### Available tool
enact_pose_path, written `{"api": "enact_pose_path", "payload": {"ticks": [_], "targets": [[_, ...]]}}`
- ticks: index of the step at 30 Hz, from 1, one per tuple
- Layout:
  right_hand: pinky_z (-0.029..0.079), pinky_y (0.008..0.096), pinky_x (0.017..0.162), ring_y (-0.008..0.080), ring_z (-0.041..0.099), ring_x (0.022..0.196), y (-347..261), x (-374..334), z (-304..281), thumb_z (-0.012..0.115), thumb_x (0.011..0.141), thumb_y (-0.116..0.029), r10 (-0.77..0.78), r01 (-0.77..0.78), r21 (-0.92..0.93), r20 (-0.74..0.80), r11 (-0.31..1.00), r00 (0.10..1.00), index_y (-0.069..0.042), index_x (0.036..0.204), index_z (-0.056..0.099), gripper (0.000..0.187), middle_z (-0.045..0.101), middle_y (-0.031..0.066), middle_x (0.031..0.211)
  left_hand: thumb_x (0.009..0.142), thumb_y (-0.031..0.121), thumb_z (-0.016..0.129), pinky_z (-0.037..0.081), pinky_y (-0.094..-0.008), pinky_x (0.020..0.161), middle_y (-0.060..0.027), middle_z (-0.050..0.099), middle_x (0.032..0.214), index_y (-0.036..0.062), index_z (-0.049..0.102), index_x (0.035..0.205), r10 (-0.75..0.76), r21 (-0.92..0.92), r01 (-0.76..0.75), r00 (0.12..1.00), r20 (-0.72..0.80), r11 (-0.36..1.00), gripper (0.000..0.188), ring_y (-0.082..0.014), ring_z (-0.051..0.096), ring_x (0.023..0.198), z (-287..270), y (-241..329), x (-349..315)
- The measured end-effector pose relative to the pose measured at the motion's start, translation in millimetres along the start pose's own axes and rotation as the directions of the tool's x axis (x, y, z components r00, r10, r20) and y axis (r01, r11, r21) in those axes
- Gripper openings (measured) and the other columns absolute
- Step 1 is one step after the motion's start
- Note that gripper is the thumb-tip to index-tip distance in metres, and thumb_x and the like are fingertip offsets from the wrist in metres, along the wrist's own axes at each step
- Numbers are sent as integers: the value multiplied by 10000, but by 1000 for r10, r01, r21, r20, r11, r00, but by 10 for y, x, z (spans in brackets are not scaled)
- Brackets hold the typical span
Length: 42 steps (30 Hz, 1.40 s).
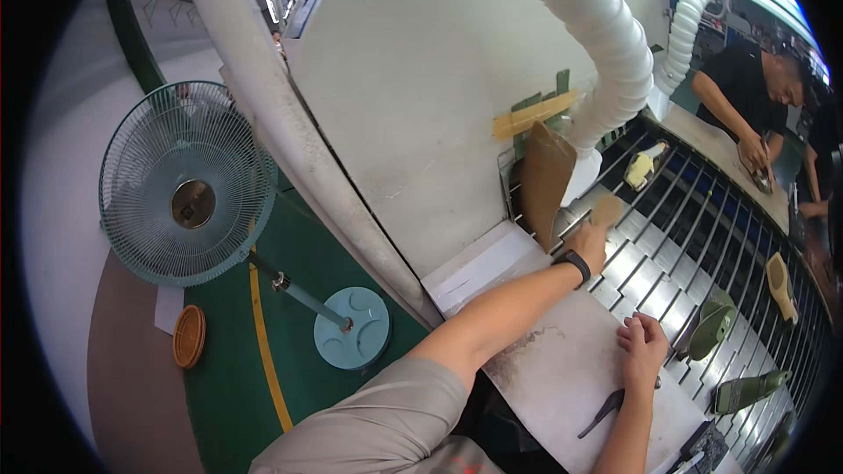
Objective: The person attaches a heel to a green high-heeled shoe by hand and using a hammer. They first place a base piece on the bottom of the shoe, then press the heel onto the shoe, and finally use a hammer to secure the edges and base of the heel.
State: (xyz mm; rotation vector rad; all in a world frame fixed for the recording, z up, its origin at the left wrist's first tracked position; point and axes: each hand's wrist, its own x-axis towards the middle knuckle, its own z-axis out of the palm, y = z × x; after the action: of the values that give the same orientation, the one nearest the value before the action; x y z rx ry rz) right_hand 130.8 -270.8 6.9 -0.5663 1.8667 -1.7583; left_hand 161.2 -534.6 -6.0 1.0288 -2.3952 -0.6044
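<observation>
My left arm stretches forward, a black band round its wrist. My left hand [590,247] is closed on a tan sole-shaped piece [606,209], slightly blurred, over the near edge of the rack of metal rods [654,250]. My right hand [645,345] hovers near the right edge of the pale work board [562,377], fingers loosely bent and apart, with nothing seen in them. A black curved-handled tool [601,413] lies on the board beside my right wrist. Close to that hand, a dark green shoe-shaped piece [709,330] rests on the rods.
Along the rods lie another green shoe-shaped piece [748,391], a tan sole-shaped piece [779,288] and a yellow-and-white piece [645,167]. A brown cardboard flap [543,180] stands by a white hose [606,44]. A co-worker [746,92] works opposite. A fan [189,184] stands left.
</observation>
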Motion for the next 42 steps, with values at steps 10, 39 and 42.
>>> {"api": "enact_pose_path", "payload": {"ticks": [10,39,42], "targets": [[584,346,927,215,707,1068,186,-75,-84,534,1101,-206,-27,85,509,-119,857,992,0,1356,600,334,730,140,1194,904,56,620,574,-534,849,-286,686,1198,-25,589,1346,492,-527,-310,834,248,791,450,-488,683,1039,-277,862,-1670],[511,489,760,451,635,822,-176,-155,48,782,867,-275,-95,107,98,-124,989,988,47,1109,517,483,634,241,863,877,445,864,380,-553,1223,-323,444,1600,26,298,1647,104,266,-56,980,-169,962,1044,-491,433,1488,1733,-363,3240],[522,478,770,451,653,846,-81,-116,62,765,864,-241,-148,147,-19,-121,989,981,44,1119,534,447,659,250,895,860,372,877,375,-536,1214,-343,507,1534,0,321,1633,163,203,-127,972,-169,971,1022,-497,465,1450,1132,-296,2485]]}}
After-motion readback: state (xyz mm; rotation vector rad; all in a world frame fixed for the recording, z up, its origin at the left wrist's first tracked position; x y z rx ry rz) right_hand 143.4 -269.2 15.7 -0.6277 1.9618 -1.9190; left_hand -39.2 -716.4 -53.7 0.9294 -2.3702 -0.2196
